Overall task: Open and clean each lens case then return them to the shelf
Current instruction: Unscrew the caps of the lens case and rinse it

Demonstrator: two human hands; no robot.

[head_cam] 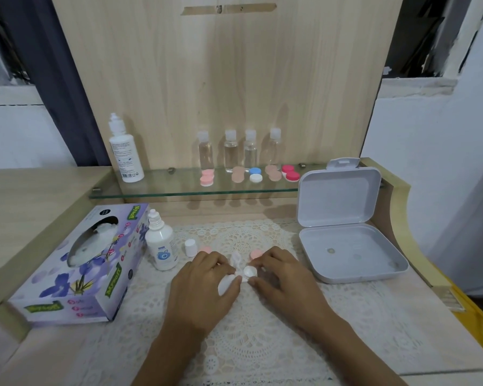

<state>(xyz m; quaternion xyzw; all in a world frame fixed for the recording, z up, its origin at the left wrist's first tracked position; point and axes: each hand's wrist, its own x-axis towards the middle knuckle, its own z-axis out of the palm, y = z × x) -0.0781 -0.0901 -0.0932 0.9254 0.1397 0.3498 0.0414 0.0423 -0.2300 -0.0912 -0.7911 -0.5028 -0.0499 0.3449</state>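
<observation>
Two hands work an uncapped lens case over a lace mat.

Both hands meet at the centre of the lace mat (251, 344): the left hand (204, 285) is curled around a white tissue wad (226, 285), and the right hand (283, 275) pinches the white lens case (248, 272) by its edge, one well facing up. Just behind the fingers lie two pink caps (255, 254), one on each side, with a small white cap (190, 247) and a solution bottle (161, 242) to the left. A tissue box (78, 268) sits at far left, and an open grey box (346, 235) at right. Farther back, the glass shelf (162, 188) carries a tall white bottle (124, 151), four clear bottles (231, 151) and five more lens cases (255, 174) in pink, tan, blue-and-white and red.
</observation>
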